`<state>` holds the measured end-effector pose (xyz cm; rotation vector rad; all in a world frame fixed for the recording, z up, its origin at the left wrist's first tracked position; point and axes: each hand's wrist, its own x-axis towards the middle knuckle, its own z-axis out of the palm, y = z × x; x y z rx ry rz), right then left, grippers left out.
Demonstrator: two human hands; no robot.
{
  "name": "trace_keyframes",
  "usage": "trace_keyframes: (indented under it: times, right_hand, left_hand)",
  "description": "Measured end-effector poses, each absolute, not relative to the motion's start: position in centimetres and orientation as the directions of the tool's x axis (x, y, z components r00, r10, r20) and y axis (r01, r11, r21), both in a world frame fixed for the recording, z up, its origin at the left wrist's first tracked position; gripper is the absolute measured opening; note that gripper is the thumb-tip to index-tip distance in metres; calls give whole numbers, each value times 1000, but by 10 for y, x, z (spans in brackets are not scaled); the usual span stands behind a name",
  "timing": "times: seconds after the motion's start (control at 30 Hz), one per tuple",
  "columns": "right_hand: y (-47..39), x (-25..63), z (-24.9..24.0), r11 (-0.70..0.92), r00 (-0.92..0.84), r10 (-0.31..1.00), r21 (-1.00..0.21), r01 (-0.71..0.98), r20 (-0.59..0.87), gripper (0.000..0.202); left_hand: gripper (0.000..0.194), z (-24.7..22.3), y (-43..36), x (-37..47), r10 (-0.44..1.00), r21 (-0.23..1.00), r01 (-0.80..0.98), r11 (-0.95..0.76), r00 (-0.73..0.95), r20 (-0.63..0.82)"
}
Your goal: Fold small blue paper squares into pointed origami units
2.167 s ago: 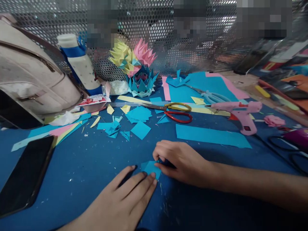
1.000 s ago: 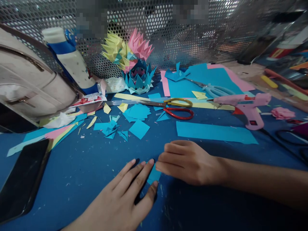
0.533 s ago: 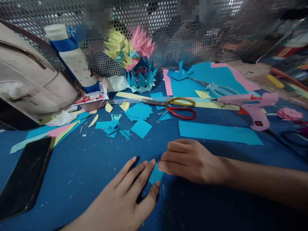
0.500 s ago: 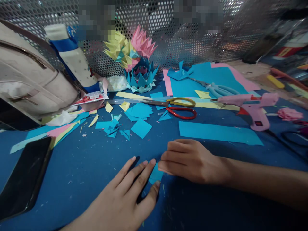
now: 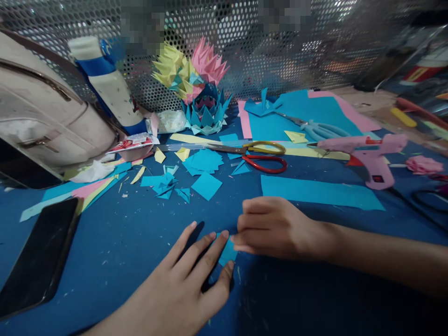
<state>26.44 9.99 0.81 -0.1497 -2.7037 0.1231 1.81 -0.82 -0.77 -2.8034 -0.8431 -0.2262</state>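
Note:
A small piece of blue paper (image 5: 228, 251) lies on the blue tabletop, partly covered by my fingers. My left hand (image 5: 196, 275) is open, its fingers spread flat, with the fingertips and thumb holding the paper down. At the paper's right edge, my right hand (image 5: 276, 228) is closed, fingers curled and touching the edge; whether anything is inside is hidden. Just beyond are a blue paper square (image 5: 207, 186), a stack of blue squares (image 5: 203, 162) and some folded blue pieces (image 5: 164, 185). To the right lies a long blue paper strip (image 5: 320, 192).
Scissors (image 5: 264, 156), a pink glue gun (image 5: 376, 158) and pliers (image 5: 325, 130) lie farther back. Folded paper flowers (image 5: 206, 109) stand against a perforated metal panel. A phone (image 5: 42, 256), a bottle (image 5: 108, 88) and a bag (image 5: 52, 107) are on the left.
My right hand has moved slightly up along the paper's right edge. My left hand stays on the paper, and the view has shifted a little.

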Motion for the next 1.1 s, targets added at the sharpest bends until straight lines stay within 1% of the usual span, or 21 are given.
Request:
trace_keyframes:
  times: [0.07, 0.17, 0.23, 0.27, 0.37, 0.5, 0.6, 0.7, 0.83, 0.9, 1.0, 1.03, 1.1]
  right_hand:
    - [103, 265, 7, 976, -890, 158, -202, 76, 429, 23]
    - [105, 265, 6, 928, -841, 290, -347, 132, 456, 21]
    - [104, 265, 7, 908, -824, 330, -394, 144, 460, 21]
    - [104, 265, 7, 907, -826, 329, -397, 142, 457, 21]
    - [104, 265, 5, 931, -854, 275, -343, 123, 442, 19]
    - [103, 265, 1, 972, -893, 183, -209, 104, 411, 23]
    - [101, 265, 3, 986, -906, 152, -124, 112, 394, 26]
    - [100, 263, 9, 992, -919, 123, -70, 104, 375, 26]
    - [99, 264, 12, 995, -918, 96, -24, 94, 384, 26]
    - [99, 265, 10, 996, -911, 92, -21, 92, 401, 25]
    - [99, 267, 5, 994, -895, 106, -54, 92, 434, 22]
    - [99, 268, 4, 994, -889, 112, -63, 94, 443, 21]
    - [99, 269, 3, 994, -882, 110, -66, 90, 459, 19]
  left_hand:
    - [40, -6, -7, 18, 521, -160, 553, -818, 829, 202]
    - [38, -4, -5, 18, 512, -160, 539, -827, 840, 181]
    - [38, -4, -5, 18, 510, -149, 537, -830, 839, 189]
    - [38, -5, -5, 18, 507, -143, 536, -832, 839, 195]
    - [39, -6, -5, 18, 502, -133, 533, -836, 839, 209]
    - [40, -6, -6, 18, 504, -115, 527, -842, 845, 181]
    - [40, -7, -6, 17, 503, -115, 528, -842, 843, 187]
    - [41, -11, -7, 16, 501, -113, 528, -842, 842, 202]
    - [45, -18, -11, 15, 528, -86, 558, -825, 816, 234]
    - [42, -17, -12, 16, 541, -87, 579, -811, 798, 266]
    - [34, -8, -11, 18, 529, -115, 580, -806, 795, 297]
    - [34, -5, -10, 18, 513, -135, 558, -819, 816, 266]
    - [34, 2, -7, 19, 487, -175, 536, -826, 835, 257]
